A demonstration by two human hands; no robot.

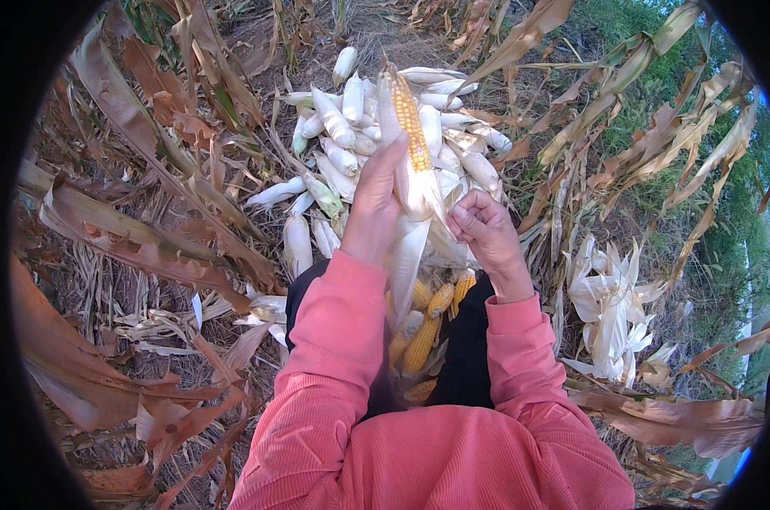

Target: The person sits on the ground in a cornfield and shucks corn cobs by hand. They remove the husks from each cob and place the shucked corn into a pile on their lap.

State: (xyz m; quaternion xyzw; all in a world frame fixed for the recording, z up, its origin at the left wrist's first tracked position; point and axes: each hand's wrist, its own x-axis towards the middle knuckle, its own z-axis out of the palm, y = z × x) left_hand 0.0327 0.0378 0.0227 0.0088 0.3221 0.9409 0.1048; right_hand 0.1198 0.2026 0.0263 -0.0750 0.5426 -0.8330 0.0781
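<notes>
"What does the head view show of the left hand [376,200]?"
"It's wrapped around an ear of corn [408,123], held tip up, over the near edge of a pile of corn [338,127]."
"Is that ear peeled?"
"Partly. Yellow kernels show on its upper part; pale husk [417,195] covers its base and left side, and a strip hangs below."
"And the right hand [484,228]?"
"Fingers curled in, right beside the husk at the ear's base. I can't tell whether they pinch it."
"Where's the pile?"
"On the ground [257,30], beyond the knees, mostly ears in whitish husks."
"Anything nearer?"
"Bare yellow ears [421,344] lie between the legs, in dark trousers [470,353]."
"What about the sides?"
"Loose husks [610,306] lie heaped to the right; dry brown leaves [113,229] lean in from the left."
</notes>
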